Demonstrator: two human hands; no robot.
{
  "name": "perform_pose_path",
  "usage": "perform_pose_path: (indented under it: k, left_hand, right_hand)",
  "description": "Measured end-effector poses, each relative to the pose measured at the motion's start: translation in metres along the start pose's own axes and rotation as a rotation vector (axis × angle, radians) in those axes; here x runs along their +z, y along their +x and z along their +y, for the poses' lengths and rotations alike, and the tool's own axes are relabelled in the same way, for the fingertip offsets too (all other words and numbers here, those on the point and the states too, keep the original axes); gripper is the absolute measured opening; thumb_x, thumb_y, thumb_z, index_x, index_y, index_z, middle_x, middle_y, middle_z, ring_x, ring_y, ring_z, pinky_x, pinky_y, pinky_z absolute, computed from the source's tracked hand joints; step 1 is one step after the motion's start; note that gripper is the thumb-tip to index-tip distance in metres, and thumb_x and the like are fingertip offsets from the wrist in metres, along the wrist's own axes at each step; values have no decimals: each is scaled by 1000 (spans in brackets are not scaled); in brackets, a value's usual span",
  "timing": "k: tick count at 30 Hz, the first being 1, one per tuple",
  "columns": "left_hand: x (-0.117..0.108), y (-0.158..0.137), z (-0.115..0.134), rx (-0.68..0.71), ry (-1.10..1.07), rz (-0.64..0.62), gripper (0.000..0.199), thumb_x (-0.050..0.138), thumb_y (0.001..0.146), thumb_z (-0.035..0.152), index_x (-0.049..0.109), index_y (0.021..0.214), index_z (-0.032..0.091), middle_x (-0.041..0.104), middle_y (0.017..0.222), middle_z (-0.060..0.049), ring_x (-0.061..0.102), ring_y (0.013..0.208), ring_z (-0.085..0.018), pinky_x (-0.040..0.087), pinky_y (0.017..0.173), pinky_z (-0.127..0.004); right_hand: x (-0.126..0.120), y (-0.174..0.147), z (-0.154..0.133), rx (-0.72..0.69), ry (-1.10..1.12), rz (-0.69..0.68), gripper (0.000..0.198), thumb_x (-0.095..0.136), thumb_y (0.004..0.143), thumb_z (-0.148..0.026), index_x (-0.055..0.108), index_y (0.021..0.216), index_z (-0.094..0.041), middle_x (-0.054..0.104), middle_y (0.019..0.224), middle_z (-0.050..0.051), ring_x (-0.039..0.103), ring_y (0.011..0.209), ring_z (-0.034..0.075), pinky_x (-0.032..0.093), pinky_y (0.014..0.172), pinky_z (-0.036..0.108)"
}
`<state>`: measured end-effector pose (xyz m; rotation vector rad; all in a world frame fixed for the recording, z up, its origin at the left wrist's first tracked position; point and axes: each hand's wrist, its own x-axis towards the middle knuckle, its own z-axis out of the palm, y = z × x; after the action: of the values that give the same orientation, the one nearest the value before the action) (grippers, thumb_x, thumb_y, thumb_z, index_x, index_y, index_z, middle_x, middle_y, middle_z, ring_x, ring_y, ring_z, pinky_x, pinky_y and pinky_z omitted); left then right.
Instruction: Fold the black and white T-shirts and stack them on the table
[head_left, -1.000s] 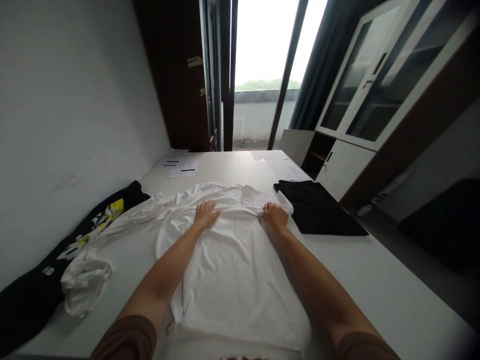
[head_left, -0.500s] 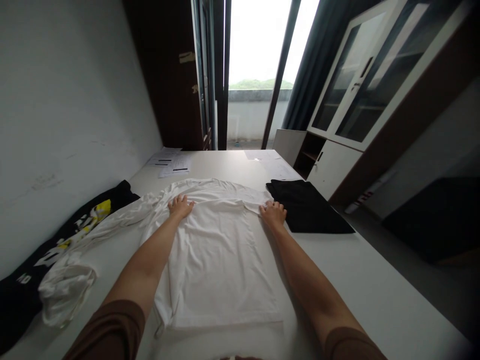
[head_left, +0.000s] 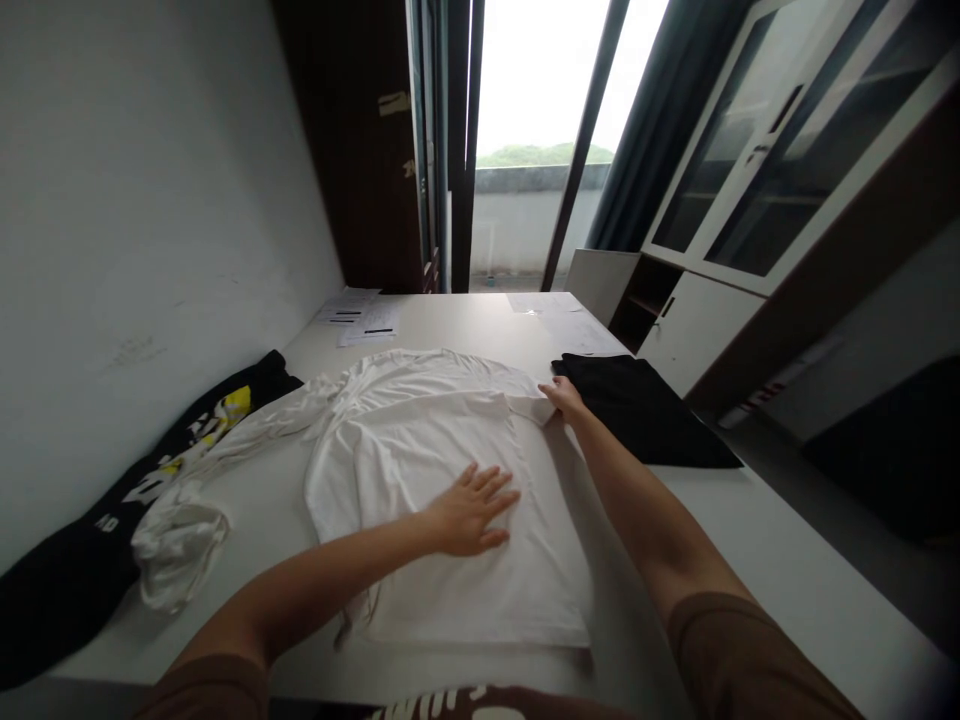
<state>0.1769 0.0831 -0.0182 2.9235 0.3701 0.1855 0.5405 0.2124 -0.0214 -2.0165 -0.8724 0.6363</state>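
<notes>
A white long-sleeved shirt lies on the white table, partly folded over, with shallow wrinkles. My left hand rests on its middle, palm down and fingers spread. At the shirt's far right edge, my right hand has its fingers closed on the fabric, which is slightly raised there. One white sleeve stretches left, ending in a crumpled cuff near the wall. Folded black cloth sits just right of my right hand.
Along the left wall lies a black garment with white and yellow print, partly under the sleeve. Papers are at the table's far left and more sheets at the far right. A white cabinet stands beyond the right edge.
My left hand has moved from the shirt's upper left to its middle, nearer me. The right hand has closed on the shirt's edge, and the view has shifted slightly.
</notes>
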Motion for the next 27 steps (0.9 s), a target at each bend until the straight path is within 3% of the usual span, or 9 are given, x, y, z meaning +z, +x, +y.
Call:
perform_pose_path:
  k: [4,10,14,16,18,20,24,27]
  left_hand:
    - [-19,-16,49,175,-31,-71,67,38,104,57,31,162,26,22,171,-11,20,157,-33,13,125,-59]
    - [-29,-33,90,332,-95,-152,70,38,103,60,31,162,24,23,171,-11,17,158,-34,14,124,-62]
    - [-29,-48,106,385,-118,-147,71,48,99,56,34,161,23,26,170,-10,19,157,-36,19,123,-62]
    - [-28,-47,112,401,-162,-133,64,48,101,50,38,158,25,39,163,-11,34,150,-36,28,120,-57]
    - [-27,-36,118,383,-218,-141,58,44,103,47,41,156,25,59,144,-12,56,131,-32,42,109,-49]
    - [-23,-17,124,331,-228,-164,57,42,103,48,43,154,24,68,123,-13,67,109,-30,51,90,-43]
    - [-13,19,129,237,-175,-277,47,48,98,47,56,138,24,70,108,-13,72,89,-30,49,61,-35]
    - [-7,30,126,283,-187,-372,29,52,97,44,65,114,24,73,96,-9,72,82,-28,44,53,-32]
  right_hand:
    - [6,-4,-7,32,109,-137,61,69,84,-22,56,143,-18,68,94,7,60,65,15,48,59,23]
    - [3,-16,-21,21,405,-289,70,68,81,-14,51,149,-24,64,82,-3,51,52,8,45,53,19]
    - [-8,-20,-36,-49,596,-208,68,73,81,-21,53,146,-18,62,74,-3,51,51,9,46,52,21]
    - [-14,-19,-43,-79,642,-149,68,72,81,-22,53,146,-16,62,74,-2,53,53,11,48,53,22]
    - [-18,-16,-49,-108,681,-99,69,71,80,-22,51,146,-17,65,81,0,58,58,13,51,56,24]
    - [-21,-12,-55,-137,731,-63,71,70,78,-19,49,146,-18,68,91,3,62,64,14,53,59,25]
    - [-24,-8,-62,-187,796,-32,73,68,75,-16,48,146,-19,68,105,5,63,69,14,54,62,25]
    - [-31,-6,-62,-158,712,21,71,65,79,-20,46,148,-14,68,103,7,63,68,15,53,61,25]
